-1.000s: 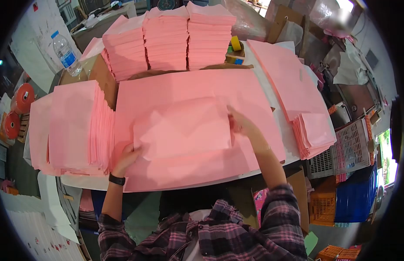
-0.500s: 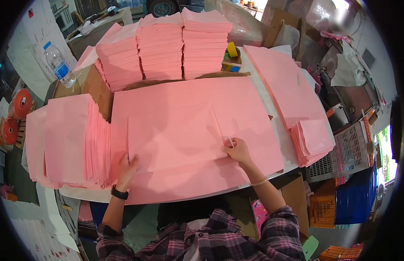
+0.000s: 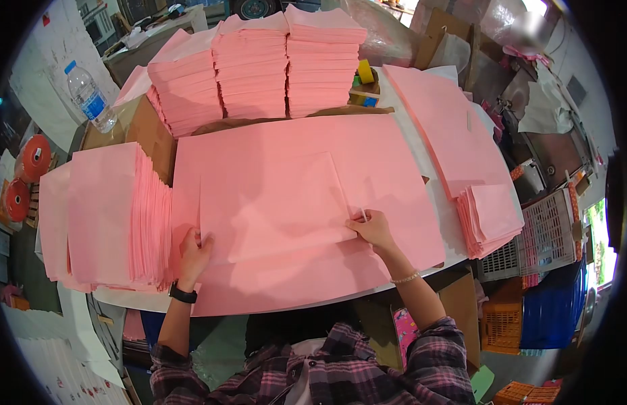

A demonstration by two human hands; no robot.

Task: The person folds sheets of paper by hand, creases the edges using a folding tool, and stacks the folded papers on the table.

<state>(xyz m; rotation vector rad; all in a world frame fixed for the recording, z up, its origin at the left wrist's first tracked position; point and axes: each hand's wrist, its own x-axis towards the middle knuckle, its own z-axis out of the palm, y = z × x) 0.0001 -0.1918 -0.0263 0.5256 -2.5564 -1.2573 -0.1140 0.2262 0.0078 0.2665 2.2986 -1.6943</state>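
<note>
A pink paper sheet [image 3: 273,202] with raised folded sides lies on a larger flat pink sheet [image 3: 394,162] in the middle of the table. My left hand [image 3: 196,251] pinches the smaller sheet's left edge near its lower corner. At its lower right side, my right hand [image 3: 369,227] has its fingers closed on the folded edge, and a thin pale stick-like thing shows between the fingers. Left of my left hand stands a thick pile of folded pink paper [image 3: 104,216].
Tall pink stacks [image 3: 252,74] stand at the back, beside a cardboard box [image 3: 141,135] bearing a water bottle [image 3: 90,98]. On the right lie long pink sheets [image 3: 448,128] and a small folded pile [image 3: 489,216]. Crates [image 3: 546,229] stand beyond the right edge.
Both hands have stayed on the paper. The smaller sheet's lower edge has shifted slightly upward, and the view has moved a little.
</note>
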